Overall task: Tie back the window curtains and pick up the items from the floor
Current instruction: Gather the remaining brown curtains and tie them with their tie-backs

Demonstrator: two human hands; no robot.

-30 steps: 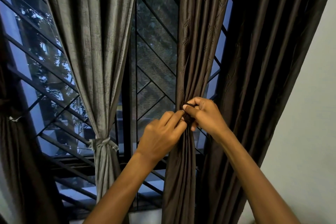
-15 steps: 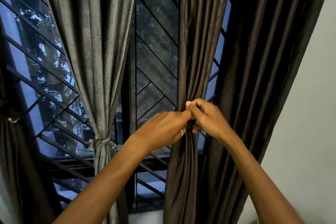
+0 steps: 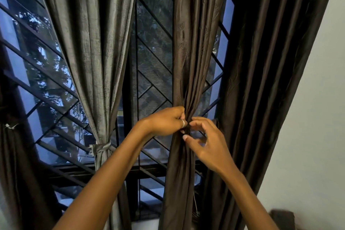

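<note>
A dark brown curtain hangs gathered into a narrow bunch in front of the window. My left hand, with a ring on one finger, grips the bunch at its waist from the left. My right hand is at the same spot from the right, thumb and forefinger curled close to the dark tie at the gather; whether they pinch it is hard to tell. A grey curtain to the left is bound by a grey tie-back.
A wider dark curtain hangs loose on the right against a white wall. Behind the curtains is a window with a black diagonal grille. Another dark curtain hangs at far left. A dark object sits at bottom right.
My left hand has slid up and closed round the curtain's waist. My right hand has dropped slightly lower and its fingers have loosened from the tie.
</note>
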